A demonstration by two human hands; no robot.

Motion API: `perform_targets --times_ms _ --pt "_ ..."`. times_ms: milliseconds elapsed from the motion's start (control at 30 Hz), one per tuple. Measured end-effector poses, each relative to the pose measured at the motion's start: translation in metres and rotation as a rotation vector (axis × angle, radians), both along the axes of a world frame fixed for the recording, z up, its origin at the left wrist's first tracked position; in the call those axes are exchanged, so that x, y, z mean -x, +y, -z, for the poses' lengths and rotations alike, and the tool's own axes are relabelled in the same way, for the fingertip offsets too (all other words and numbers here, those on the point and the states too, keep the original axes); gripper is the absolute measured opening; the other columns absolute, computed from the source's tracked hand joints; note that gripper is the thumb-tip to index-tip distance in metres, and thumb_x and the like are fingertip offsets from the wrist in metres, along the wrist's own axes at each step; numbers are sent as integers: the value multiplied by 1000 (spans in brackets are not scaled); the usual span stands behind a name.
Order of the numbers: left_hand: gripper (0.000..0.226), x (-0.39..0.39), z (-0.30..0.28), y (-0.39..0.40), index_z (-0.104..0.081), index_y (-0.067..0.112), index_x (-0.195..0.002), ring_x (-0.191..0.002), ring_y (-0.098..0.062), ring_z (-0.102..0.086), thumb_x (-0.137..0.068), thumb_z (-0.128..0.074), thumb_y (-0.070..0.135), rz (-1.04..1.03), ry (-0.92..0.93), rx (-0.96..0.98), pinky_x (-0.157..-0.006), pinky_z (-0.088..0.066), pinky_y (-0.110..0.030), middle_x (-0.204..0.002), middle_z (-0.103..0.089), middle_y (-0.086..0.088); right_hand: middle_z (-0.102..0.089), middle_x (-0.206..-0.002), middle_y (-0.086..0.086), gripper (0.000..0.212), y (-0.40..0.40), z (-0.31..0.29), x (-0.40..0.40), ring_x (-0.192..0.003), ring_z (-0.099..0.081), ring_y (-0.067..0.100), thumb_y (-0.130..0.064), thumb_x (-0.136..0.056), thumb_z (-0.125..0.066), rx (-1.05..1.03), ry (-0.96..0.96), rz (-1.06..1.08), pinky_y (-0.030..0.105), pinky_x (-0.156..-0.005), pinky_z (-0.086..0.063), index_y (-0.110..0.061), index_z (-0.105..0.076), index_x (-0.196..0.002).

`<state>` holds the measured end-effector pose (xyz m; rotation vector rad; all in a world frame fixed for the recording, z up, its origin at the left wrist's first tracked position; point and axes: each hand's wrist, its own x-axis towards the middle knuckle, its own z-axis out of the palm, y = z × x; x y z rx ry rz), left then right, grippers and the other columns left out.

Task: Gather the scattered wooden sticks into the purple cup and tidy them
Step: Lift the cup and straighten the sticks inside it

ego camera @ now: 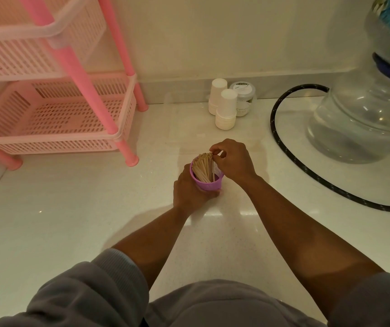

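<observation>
Near the middle of the white desk, the purple cup is held upright by the left hand, its fingers wrapped around the cup's wall. Wooden sticks are packed inside, fanned and leaning toward the far-left rim. The right hand is placed over the cup's far side, its fingers curled and pinching the stick tops. A pink two-tier rack is seen at the far-left corner. Two stacks of white cups and a lidded jar are set against the far edge. A glass vessel with a black hose is noted at the right edge.
</observation>
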<state>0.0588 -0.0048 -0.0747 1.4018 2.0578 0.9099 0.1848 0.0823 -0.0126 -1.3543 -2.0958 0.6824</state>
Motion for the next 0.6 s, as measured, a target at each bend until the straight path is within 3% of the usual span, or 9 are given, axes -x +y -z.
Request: perform_targets --times_ms 200,333,500,600 --pt "104 0 0 -3 -46 21 -136 -107 -16 -62 -50 -89 59 -3 -2 -11 -89 -54 -27 -125 -61 2 -71 -98 -6 26 -6 -3 0 -83 -48 7 -13 -85 -65 -56 -14 -26 21 -74 -39 -19 -70 -109" --pt "103 0 -1 -4 -45 23 -135 -106 -15 -62 -49 -90 59 -10 -2 -2 -87 -53 -26 -124 -61 4 -73 -95 3 20 -10 -8 6 -73 -59 10 -8 -84 -64 -56 26 -35 30 -76 -55 -12 -74 -101" --pt "99 -2 -4 -4 -46 23 -134 -108 -17 -62 -52 -90 56 -11 18 20 -91 -55 -31 -124 -62 3 -74 -93 8 20 -20 -15 16 -85 -66 21 -12 -87 -57 -22 -26 -30 38 -81 -54 -8 -74 -98" --pt "99 -2 -5 -3 -46 23 -134 -110 -17 -61 -51 -91 54 -14 20 43 -92 -51 -29 -125 -61 3 -71 -83 7 22 -23 -15 19 -78 -63 22 -25 -84 -61 64 -74 -51 39 -75 -54 -7 -71 -89"
